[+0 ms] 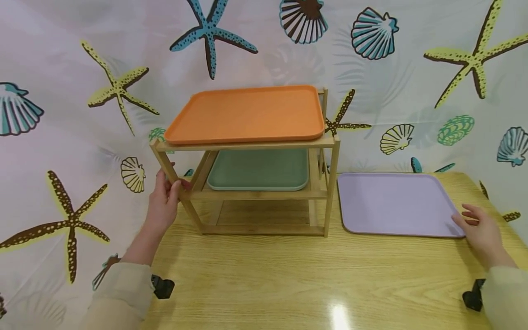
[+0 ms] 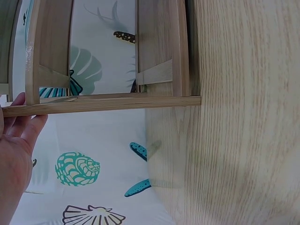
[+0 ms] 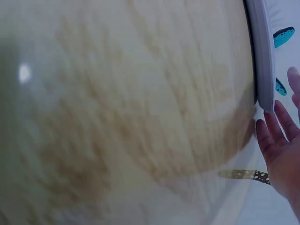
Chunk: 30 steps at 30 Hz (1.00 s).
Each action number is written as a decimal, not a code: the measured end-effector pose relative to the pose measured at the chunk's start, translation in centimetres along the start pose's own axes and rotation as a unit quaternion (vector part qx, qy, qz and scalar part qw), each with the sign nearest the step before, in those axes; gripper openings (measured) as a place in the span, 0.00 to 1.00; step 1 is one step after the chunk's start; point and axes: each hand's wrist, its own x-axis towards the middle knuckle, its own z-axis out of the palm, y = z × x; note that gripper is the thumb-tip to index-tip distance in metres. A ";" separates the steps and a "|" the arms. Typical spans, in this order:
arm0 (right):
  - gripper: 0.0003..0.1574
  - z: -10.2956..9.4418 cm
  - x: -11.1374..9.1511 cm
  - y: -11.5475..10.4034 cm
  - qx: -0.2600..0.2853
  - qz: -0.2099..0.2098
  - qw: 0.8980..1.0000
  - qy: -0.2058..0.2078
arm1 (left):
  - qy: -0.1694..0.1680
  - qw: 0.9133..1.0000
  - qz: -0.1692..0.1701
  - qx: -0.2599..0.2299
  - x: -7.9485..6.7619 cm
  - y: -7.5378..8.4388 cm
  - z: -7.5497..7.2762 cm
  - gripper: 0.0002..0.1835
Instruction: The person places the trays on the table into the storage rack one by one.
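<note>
A wooden shelf rack stands on the table, an orange tray on its top and a green tray on its middle shelf. My left hand grips the rack's left front post, thumb in front and fingers behind; the left wrist view shows the fingers around the wooden bar. To the right of the rack, a light purple tray lies flat on the table. At its near right corner is my right hand. In the right wrist view, loosely extended fingertips meet the tray's edge.
The light wood table runs in front of the rack and the purple tray. A cloth printed with starfish and shells hangs behind and along the sides. The rack's bottom shelf sits close to the tabletop.
</note>
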 end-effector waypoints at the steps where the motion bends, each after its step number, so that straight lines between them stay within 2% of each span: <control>1: 0.40 0.1 0.0 0.1 -0.005 0.004 1.000 0.001 | -0.001 1.000 0.001 -0.001 0.0 0.0 0.0 0.25; 5: 0.36 0.0 0.0 0.7 -0.022 0.005 1.000 -0.007 | -0.003 1.000 0.004 -0.003 0.2 0.3 0.1 0.25; 12: 0.34 0.0 0.2 1.3 -0.042 -0.023 0.998 -0.035 | -0.001 1.000 0.003 0.001 0.0 0.5 -0.1 0.25; 20: 0.31 -0.6 -0.1 0.9 -0.023 -0.050 0.995 -0.087 | -0.002 1.000 -0.005 0.007 -0.2 0.1 -0.2 0.24; 25: 0.30 -1.3 -0.9 0.4 0.014 -0.043 0.993 -0.113 | -0.006 1.000 -0.002 -0.001 -0.2 0.1 -0.2 0.25; 28: 0.31 -1.6 -1.4 0.7 0.070 -0.037 0.990 -0.120 | -0.007 1.000 0.004 -0.003 -0.1 0.1 -0.2 0.25; 30: 0.33 -1.7 -1.8 1.2 0.129 -0.031 0.982 -0.132 | -0.007 1.000 0.005 -0.002 0.0 0.1 -0.2 0.25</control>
